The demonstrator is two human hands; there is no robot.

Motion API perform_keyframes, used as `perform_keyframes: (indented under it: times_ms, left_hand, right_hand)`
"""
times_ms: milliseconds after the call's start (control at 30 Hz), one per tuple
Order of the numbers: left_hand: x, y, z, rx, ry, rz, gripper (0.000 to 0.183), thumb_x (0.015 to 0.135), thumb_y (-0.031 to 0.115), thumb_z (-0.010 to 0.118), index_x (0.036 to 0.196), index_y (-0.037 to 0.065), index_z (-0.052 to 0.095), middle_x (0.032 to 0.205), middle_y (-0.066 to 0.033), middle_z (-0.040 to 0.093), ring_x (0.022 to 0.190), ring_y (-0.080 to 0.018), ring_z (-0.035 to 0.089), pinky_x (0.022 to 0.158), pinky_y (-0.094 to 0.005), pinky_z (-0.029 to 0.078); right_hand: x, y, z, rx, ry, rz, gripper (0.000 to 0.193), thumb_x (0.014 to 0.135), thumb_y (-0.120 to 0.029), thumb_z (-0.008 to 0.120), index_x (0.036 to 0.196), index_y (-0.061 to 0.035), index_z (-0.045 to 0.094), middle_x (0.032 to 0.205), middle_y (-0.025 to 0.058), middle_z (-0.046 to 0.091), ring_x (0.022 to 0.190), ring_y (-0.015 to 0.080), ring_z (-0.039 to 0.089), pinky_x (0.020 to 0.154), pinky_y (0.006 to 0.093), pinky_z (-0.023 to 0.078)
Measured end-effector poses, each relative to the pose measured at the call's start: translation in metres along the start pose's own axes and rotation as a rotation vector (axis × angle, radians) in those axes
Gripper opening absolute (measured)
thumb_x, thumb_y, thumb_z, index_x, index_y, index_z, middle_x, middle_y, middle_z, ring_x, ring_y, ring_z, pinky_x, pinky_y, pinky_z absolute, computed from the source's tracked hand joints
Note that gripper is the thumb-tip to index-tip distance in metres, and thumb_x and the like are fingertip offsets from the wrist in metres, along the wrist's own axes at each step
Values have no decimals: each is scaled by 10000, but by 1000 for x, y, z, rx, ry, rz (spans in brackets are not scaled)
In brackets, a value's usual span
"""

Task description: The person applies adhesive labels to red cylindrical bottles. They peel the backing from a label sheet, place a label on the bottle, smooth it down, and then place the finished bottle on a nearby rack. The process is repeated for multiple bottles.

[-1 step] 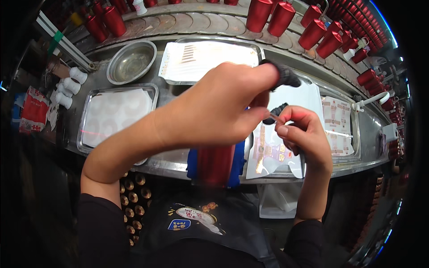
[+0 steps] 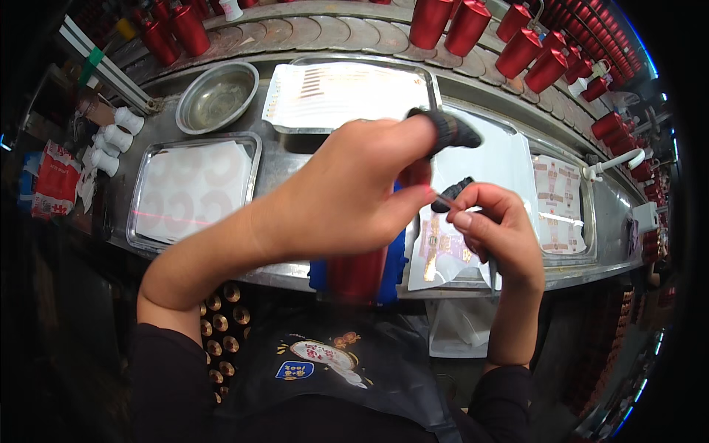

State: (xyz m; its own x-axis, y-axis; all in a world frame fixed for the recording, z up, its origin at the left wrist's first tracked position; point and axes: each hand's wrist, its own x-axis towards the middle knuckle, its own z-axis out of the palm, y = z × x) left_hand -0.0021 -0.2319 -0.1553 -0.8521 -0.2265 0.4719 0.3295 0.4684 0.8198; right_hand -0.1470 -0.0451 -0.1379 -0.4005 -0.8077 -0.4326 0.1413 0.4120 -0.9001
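Observation:
My left hand (image 2: 354,184) is over a red bottle (image 2: 354,277), which rests against blue padding (image 2: 393,275) at the table's near edge. Its index finger wears a black finger cover (image 2: 454,131) and stands apart from the thumb. The left thumb touches one end of a thin strip (image 2: 445,201); the other fingers are hidden, so their hold on the bottle cannot be told. My right hand (image 2: 506,232) is closed, pinching the strip's other end; it wears a black finger cover (image 2: 454,195). A slim grey metal tool (image 2: 493,275) sticks out below the right hand.
Metal trays with printed sheets stand at the left (image 2: 255,159), far middle (image 2: 436,85) and right (image 2: 588,214). A round metal bowl (image 2: 217,98) sits at the back left. Beyond runs a conveyor (image 2: 317,33) carrying red bottles (image 2: 467,28). A white sheet (image 2: 425,273) overhangs the near edge.
My left hand has shifted slightly left, and its index finger has moved left with it. My right hand has also moved a little left. The bottle remains in place.

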Motion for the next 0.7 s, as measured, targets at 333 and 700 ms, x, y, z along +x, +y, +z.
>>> perform_keyframes:
  times_ms: [333, 700]
  left_hand:
    - [-172, 23, 67, -269, 475, -721, 272, 841, -10, 755, 1091, 9, 650, 798, -14, 674, 747, -75, 614, 732, -242, 492]
    - [-188, -7, 76, -430, 562, -713, 171, 870, 28, 750, 986, 14, 625, 797, -6, 669, 733, -65, 599, 705, -236, 482]
  right_hand:
    - [-59, 82, 64, -192, 96, -40, 117, 845, -110, 785, 833, -17, 715, 784, -14, 527, 576, 27, 407, 543, 208, 307]
    - [-51, 94, 83, -305, 220, -111, 125, 824, -87, 779, 808, -14, 678, 869, 14, 510, 602, 41, 427, 551, 222, 330]
